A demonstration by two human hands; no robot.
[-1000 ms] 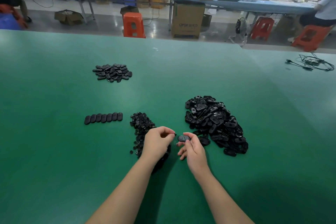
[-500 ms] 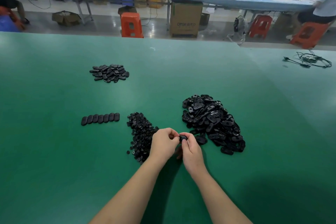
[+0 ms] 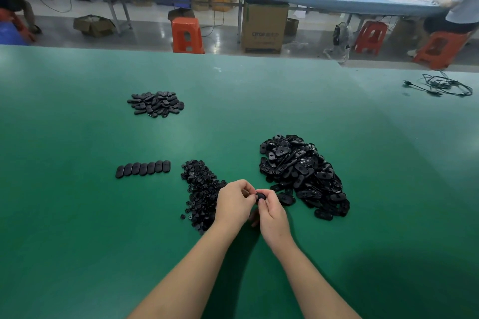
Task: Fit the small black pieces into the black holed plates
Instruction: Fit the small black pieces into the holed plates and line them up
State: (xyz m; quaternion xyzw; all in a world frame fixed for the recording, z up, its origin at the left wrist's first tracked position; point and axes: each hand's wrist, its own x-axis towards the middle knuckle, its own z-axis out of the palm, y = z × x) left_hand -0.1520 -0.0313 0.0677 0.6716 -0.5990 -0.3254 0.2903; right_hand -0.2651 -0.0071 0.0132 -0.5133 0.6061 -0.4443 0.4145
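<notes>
Holed plate (image 3: 260, 195), black oval, sits pinched between both hands just above the bench, in the gap between the two near piles. Left hand (image 3: 233, 202) has its grip curled in, fingertips pressed at the plate's left end, prob w/ a small piece there but too hidden to tell. Right hand (image 3: 272, 215) has its grip pinched round the plate's right end, thumb on top. Looks like mid-fit on one unit, judging by pose. Progress: early-ish. Row of finished-looking plates (image 3: 143, 169) lies lined up edge to edge, left of the hands, and a small far heap of plates (image 3: 156, 103) sits well apart toward the bench's far side; can't confirm those are fitted, too small. Left to do: big pile of holed plates (image 3: 303, 173) just right of the hands, lots in it, plus pile of small black pieces (image 3: 201, 189) just beside and partly under the left hand. So most of the work remains, imo. Surface: green bench (image 3: 77, 241), matte, wide. Tangle of black cable (image 3: 440, 85) lies at far right edge. Room: factory floor, long blue-topped tables (image 3: 363, 4) behind w/ boxes and bins, orange stools (image 3: 187, 35), a cardboard carton (image 3: 264, 26) on the floor, a floor fan (image 3: 338, 36), a seated person (image 3: 461, 10) at right edge.
</notes>
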